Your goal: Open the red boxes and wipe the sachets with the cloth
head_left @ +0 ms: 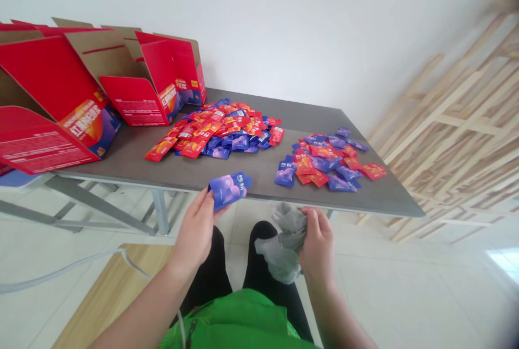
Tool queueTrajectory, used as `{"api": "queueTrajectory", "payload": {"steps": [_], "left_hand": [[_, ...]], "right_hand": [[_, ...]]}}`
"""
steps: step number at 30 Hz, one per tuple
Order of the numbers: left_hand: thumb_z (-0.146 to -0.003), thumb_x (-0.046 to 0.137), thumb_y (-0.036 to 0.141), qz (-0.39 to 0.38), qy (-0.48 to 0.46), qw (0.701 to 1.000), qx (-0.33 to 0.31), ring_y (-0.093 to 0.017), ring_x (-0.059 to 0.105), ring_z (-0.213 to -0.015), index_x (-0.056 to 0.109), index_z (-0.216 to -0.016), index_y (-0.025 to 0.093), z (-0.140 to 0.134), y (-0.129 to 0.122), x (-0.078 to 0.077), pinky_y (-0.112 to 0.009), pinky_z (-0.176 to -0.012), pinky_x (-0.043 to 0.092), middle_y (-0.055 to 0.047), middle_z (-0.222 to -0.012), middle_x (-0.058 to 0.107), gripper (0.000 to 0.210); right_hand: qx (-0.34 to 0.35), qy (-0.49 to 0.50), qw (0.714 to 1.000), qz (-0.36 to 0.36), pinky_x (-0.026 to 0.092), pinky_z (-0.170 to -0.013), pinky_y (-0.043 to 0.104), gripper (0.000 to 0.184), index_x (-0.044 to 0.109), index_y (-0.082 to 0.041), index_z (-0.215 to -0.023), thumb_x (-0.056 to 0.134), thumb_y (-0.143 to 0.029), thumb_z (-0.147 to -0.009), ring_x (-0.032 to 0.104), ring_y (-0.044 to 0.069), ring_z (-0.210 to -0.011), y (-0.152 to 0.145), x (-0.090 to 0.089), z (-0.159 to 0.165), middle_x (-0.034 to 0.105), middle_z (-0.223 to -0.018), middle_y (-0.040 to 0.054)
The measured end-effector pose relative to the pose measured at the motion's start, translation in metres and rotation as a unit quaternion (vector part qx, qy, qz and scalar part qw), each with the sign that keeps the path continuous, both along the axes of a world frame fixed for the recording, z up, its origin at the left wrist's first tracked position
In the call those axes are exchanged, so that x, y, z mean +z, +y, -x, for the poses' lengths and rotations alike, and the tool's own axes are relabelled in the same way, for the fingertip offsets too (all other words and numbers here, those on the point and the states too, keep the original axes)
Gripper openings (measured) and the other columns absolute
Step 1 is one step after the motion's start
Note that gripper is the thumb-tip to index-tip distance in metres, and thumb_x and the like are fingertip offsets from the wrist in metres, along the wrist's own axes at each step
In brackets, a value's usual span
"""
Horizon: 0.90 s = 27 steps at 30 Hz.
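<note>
My left hand (197,228) grips a blue-purple sachet (229,190) by its lower left end, just in front of the table edge, with its printed face up. In my right hand (318,241) is a crumpled grey cloth (284,246), bunched between fingers and thumb and hanging above my lap. Beyond the left hand lies a large mixed heap of red and blue sachets (221,128). A smaller heap of red and blue sachets (324,160) spreads on the table past the right hand.
Several open red cartons (133,101) stand on the left of the dark grey table (253,171), flaps up. Wooden slats (466,116) lean at the right. A white cable (68,269) crosses a wooden board (117,289) at the lower left. A white wall rises behind.
</note>
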State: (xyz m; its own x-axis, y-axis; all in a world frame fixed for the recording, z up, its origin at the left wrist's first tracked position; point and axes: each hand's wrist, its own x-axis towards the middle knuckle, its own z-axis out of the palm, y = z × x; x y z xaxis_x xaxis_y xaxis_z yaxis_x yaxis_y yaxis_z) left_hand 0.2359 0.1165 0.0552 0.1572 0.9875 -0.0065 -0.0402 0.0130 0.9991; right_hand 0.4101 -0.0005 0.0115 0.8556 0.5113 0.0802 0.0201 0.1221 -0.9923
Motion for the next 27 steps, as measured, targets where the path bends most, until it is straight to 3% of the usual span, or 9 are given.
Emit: {"api": "queueTrajectory", "payload": {"steps": [2, 4, 6, 8, 13, 17, 19, 23, 27], "left_hand": [[-0.090, 0.055, 0.037, 0.140, -0.146, 0.978, -0.044, -0.023, 0.069, -0.104, 0.068, -0.111, 0.016, 0.004, -0.023, 0.001, -0.039, -0.093, 0.056, -0.008, -0.111, 0.073, 0.032], [-0.083, 0.064, 0.030, 0.233, -0.196, 0.949, -0.085, -0.018, 0.071, -0.090, 0.071, -0.100, 0.015, 0.003, -0.043, -0.001, -0.030, -0.082, 0.059, -0.006, -0.099, 0.075, 0.023], [-0.075, 0.070, 0.023, 0.264, -0.217, 0.935, -0.093, -0.012, 0.068, -0.073, 0.070, -0.084, 0.015, 0.000, -0.059, -0.005, -0.021, -0.068, 0.057, -0.002, -0.085, 0.074, 0.012], [-0.072, 0.073, 0.021, 0.262, -0.223, 0.935, -0.085, -0.009, 0.064, -0.066, 0.067, -0.075, 0.016, -0.002, -0.071, -0.011, -0.017, -0.062, 0.055, 0.001, -0.080, 0.072, 0.009], [-0.083, 0.067, 0.034, 0.280, -0.206, 0.931, -0.109, -0.017, 0.070, -0.091, 0.069, -0.097, 0.018, -0.004, -0.078, -0.020, -0.028, -0.084, 0.057, -0.004, -0.100, 0.074, 0.021], [-0.086, 0.059, 0.027, 0.252, -0.208, 0.939, -0.105, -0.020, 0.069, -0.102, 0.070, -0.096, 0.021, -0.003, -0.071, -0.025, -0.032, -0.092, 0.055, -0.004, -0.107, 0.074, 0.015], [-0.086, 0.059, 0.026, 0.255, -0.209, 0.937, -0.111, -0.020, 0.069, -0.098, 0.069, -0.094, 0.021, -0.004, -0.069, -0.027, -0.031, -0.087, 0.056, -0.004, -0.102, 0.074, 0.014], [-0.081, 0.067, 0.028, 0.270, -0.214, 0.932, -0.115, -0.019, 0.070, -0.088, 0.067, -0.093, 0.019, -0.010, -0.072, -0.030, -0.029, -0.081, 0.058, -0.003, -0.089, 0.072, 0.015], [-0.086, 0.063, 0.038, 0.258, -0.188, 0.937, -0.143, -0.022, 0.070, -0.097, 0.068, -0.102, 0.017, -0.005, -0.075, -0.032, -0.034, -0.088, 0.056, -0.007, -0.099, 0.074, 0.026]], "right_hand": [[-0.004, -0.097, 0.992, -0.075, 0.047, -0.077, 0.031, 0.022, 0.065, -0.022, -0.080, 0.058, -0.040, -0.089, 0.060, 0.018, -0.082, -0.001, 0.017, 0.014, 0.065, -0.084, 0.0014], [0.070, -0.221, 0.966, -0.117, 0.049, -0.083, 0.033, 0.013, 0.066, -0.024, -0.086, 0.058, -0.032, -0.091, 0.062, 0.019, -0.090, -0.003, 0.030, 0.035, 0.066, -0.092, 0.0025], [0.186, -0.332, 0.919, -0.102, 0.051, -0.080, 0.032, 0.013, 0.069, -0.026, -0.091, 0.057, -0.027, -0.093, 0.064, 0.019, -0.090, 0.000, 0.034, 0.056, 0.067, -0.095, 0.0038], [0.242, -0.394, 0.886, -0.044, 0.052, -0.075, 0.031, 0.017, 0.072, -0.024, -0.092, 0.056, -0.027, -0.094, 0.065, 0.019, -0.085, 0.006, 0.027, 0.068, 0.068, -0.095, 0.0057], [0.109, -0.356, 0.922, 0.107, 0.050, -0.074, 0.033, 0.026, 0.071, -0.019, -0.085, 0.052, -0.033, -0.095, 0.063, 0.021, -0.081, 0.022, -0.004, 0.036, 0.067, -0.088, 0.0073], [-0.005, -0.273, 0.955, 0.113, 0.048, -0.073, 0.031, 0.024, 0.066, -0.019, -0.081, 0.055, -0.036, -0.094, 0.060, 0.019, -0.077, 0.013, -0.002, 0.015, 0.065, -0.079, 0.0037], [0.014, -0.284, 0.957, 0.061, 0.048, -0.074, 0.031, 0.022, 0.066, -0.020, -0.083, 0.053, -0.034, -0.094, 0.060, 0.018, -0.079, 0.004, 0.004, 0.029, 0.065, -0.081, 0.0035], [0.210, -0.370, 0.905, 0.021, 0.048, -0.071, 0.028, 0.022, 0.071, -0.022, -0.083, 0.053, -0.029, -0.094, 0.061, 0.017, -0.076, 0.001, 0.004, 0.060, 0.067, -0.086, 0.0046], [0.126, -0.307, 0.935, 0.127, 0.047, -0.072, 0.030, 0.029, 0.070, -0.020, -0.078, 0.054, -0.040, -0.093, 0.061, 0.019, -0.077, 0.016, -0.016, 0.035, 0.066, -0.081, 0.0056]]}}
